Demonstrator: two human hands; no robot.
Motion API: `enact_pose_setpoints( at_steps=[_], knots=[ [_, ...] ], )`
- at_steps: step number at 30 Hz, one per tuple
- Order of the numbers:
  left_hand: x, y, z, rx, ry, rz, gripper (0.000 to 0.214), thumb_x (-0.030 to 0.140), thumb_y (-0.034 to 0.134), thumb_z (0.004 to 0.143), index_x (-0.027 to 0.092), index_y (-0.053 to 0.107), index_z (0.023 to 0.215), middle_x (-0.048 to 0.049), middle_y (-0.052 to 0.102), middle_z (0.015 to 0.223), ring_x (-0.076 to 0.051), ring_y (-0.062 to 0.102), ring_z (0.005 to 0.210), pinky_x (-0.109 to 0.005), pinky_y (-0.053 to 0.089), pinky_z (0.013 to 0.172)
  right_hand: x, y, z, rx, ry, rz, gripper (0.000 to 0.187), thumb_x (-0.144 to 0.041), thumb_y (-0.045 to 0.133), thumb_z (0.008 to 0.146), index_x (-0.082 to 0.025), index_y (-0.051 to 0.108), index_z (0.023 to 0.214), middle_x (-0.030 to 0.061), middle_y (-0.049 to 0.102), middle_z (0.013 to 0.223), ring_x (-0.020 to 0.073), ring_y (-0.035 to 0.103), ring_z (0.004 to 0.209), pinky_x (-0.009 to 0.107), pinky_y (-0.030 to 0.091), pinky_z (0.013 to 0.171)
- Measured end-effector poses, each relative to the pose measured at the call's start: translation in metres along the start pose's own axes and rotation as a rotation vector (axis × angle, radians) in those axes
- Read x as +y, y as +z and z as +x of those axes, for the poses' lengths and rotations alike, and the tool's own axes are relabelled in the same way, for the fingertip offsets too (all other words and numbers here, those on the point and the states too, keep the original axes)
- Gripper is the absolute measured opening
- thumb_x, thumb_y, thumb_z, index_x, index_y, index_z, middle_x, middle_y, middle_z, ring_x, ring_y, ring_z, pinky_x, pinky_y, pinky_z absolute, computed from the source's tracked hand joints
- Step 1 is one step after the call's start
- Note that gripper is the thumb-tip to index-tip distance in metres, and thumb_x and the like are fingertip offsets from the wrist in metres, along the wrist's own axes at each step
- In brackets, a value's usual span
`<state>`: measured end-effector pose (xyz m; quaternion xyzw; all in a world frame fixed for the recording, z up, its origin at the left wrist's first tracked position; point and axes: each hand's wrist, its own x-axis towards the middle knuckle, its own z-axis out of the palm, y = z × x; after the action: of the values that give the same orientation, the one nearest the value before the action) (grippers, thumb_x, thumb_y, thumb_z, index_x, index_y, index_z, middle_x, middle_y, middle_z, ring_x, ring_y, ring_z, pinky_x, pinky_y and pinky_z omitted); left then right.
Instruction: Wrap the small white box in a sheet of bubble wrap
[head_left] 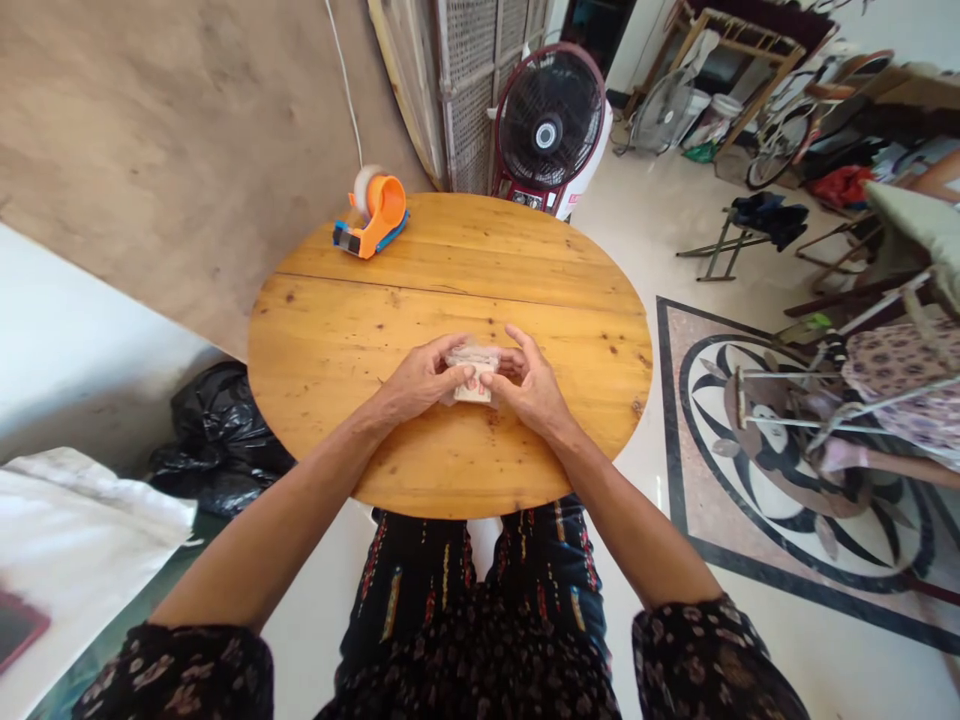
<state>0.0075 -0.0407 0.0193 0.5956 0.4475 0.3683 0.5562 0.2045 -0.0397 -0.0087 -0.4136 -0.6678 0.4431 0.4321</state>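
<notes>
Between my two hands, just above the near half of the round wooden table (450, 260), is a small pale packet (472, 385) with reddish print and a clear plastic wrap around it. My left hand (424, 382) grips its left side, thumb across the front. On the right side, my right hand (534, 388) presses its thumb on the packet's face, while the index finger is raised away from it. What lies inside the wrap cannot be made out.
An orange and blue tape dispenser (375, 215) stands at the table's far left edge. Beyond the table is a fan (551, 120). Black plastic bags (217, 430) lie on the left, beside a white cloth (97, 540). At right, a seated person's patterned clothing (900, 380) shows.
</notes>
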Motion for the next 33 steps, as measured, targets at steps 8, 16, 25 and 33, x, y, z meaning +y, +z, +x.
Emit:
enact_pose_setpoints(
  at_steps=[8, 16, 25, 33],
  knots=[
    [0.004, 0.003, -0.002, 0.009, -0.049, -0.049, 0.086, 0.039, 0.070, 0.078, 0.009, 0.035, 0.150, -0.0095, 0.068, 0.099, -0.015, 0.062, 0.071, -0.022, 0.049, 0.053, -0.013, 0.004, -0.006, 0.017, -0.024, -0.105, 0.080, -0.044, 0.058, 0.090, -0.017, 0.021, 0.156, 0.0135, 0.068, 0.126, 0.0250, 0.067, 0.113, 0.044, 0.051, 0.101],
    [0.004, 0.003, -0.002, 0.025, -0.030, 0.006, 0.086, 0.044, 0.068, 0.078, 0.007, 0.037, 0.149, -0.0124, 0.066, 0.114, -0.016, 0.062, 0.079, -0.023, 0.049, 0.061, -0.021, 0.006, -0.010, 0.061, -0.083, -0.509, 0.067, -0.039, 0.046, 0.095, -0.019, 0.025, 0.156, 0.0111, 0.066, 0.130, 0.0309, 0.063, 0.117, 0.050, 0.045, 0.105],
    [0.006, 0.005, -0.002, 0.029, -0.017, 0.052, 0.081, 0.040, 0.063, 0.082, 0.007, 0.036, 0.150, -0.0136, 0.067, 0.115, -0.020, 0.065, 0.084, -0.027, 0.052, 0.066, -0.021, 0.003, -0.005, 0.085, -0.022, -0.332, 0.065, -0.043, 0.048, 0.096, -0.018, 0.029, 0.153, 0.0138, 0.067, 0.129, 0.0276, 0.066, 0.116, 0.047, 0.052, 0.101],
    [-0.006, 0.002, 0.002, -0.022, 0.011, -0.012, 0.087, 0.042, 0.067, 0.081, 0.009, 0.031, 0.153, -0.0140, 0.067, 0.115, -0.019, 0.066, 0.085, -0.026, 0.053, 0.066, -0.036, -0.002, 0.024, 0.036, 0.082, -0.382, 0.059, -0.031, 0.061, 0.085, -0.020, 0.046, 0.142, 0.0097, 0.074, 0.111, 0.0248, 0.073, 0.094, 0.043, 0.058, 0.087]
  ],
)
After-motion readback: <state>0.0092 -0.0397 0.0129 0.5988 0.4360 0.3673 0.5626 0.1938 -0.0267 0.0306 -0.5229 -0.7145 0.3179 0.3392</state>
